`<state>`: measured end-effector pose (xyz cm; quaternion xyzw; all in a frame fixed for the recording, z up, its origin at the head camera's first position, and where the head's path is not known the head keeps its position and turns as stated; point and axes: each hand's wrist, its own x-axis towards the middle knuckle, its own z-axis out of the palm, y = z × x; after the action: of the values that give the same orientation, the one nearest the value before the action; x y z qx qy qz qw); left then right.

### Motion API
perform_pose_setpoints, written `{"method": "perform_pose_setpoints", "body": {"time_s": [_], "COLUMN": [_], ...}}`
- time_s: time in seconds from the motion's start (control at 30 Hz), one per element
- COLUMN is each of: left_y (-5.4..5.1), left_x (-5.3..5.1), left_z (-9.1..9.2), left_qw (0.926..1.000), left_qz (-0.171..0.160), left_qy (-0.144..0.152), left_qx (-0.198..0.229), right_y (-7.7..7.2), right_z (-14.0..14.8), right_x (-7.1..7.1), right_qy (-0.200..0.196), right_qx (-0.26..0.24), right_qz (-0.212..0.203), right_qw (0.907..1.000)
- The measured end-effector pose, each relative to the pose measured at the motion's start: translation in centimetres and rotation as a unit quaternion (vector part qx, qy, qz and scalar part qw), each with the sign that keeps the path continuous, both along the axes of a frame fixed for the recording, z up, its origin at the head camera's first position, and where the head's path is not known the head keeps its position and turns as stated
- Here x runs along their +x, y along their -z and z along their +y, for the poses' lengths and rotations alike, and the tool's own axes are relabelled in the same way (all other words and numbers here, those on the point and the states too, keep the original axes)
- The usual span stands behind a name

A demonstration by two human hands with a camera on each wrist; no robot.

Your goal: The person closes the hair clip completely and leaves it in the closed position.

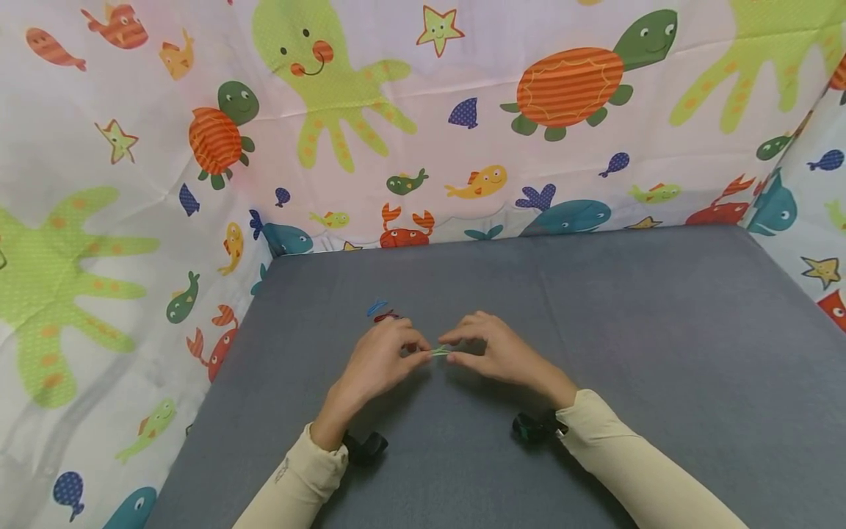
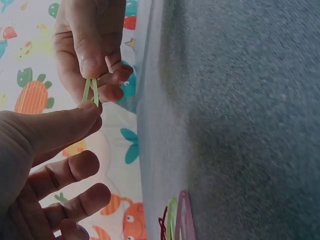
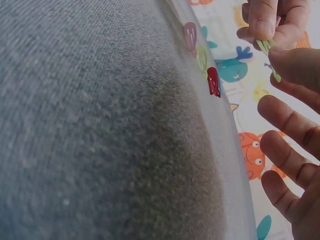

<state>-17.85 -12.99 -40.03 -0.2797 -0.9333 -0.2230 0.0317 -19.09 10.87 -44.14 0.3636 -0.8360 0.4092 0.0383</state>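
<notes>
A light green snap hair clip (image 1: 440, 352) is held just above the grey table between both hands. My left hand (image 1: 382, 358) pinches one end of it between thumb and index finger. The other end sits between the thumb and index finger of my right hand (image 1: 497, 351). In the left wrist view the clip (image 2: 94, 91) shows two narrow strips spread apart like a V. Fingertips cover both its ends. The right hand's other fingers (image 3: 280, 150) are loosely bent and touch nothing.
More hair clips lie on the table beyond the left hand: a blue one (image 1: 377, 308), a dark red one (image 1: 386, 316), and, in the left wrist view, a green one (image 2: 171, 220) and a pink one (image 2: 185, 220). A sea-animal curtain (image 1: 370, 191) borders the table (image 1: 661, 353).
</notes>
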Motion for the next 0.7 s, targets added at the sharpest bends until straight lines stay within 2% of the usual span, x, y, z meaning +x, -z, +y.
{"method": "perform_pose_setpoints", "body": {"time_s": [0.2, 0.4, 0.7], "left_y": [-0.2, -0.5, -0.5], "left_x": [-0.3, -0.5, -0.9], "left_z": [0.8, 1.6, 2.4], "left_qw": [0.9999, 0.9997, 0.9986], "left_qz": [-0.007, -0.017, -0.008], "left_qy": [0.015, 0.015, 0.040], "left_qx": [0.002, 0.007, 0.035], "right_y": [-0.1, -0.2, -0.9], "right_z": [0.6, 1.4, 2.5], "right_x": [0.1, 0.1, 0.3], "right_qy": [-0.005, 0.006, 0.007], "right_qx": [-0.023, -0.056, -0.084], "right_qz": [-0.015, -0.055, -0.102], "right_qw": [0.9996, 0.9969, 0.9912]}}
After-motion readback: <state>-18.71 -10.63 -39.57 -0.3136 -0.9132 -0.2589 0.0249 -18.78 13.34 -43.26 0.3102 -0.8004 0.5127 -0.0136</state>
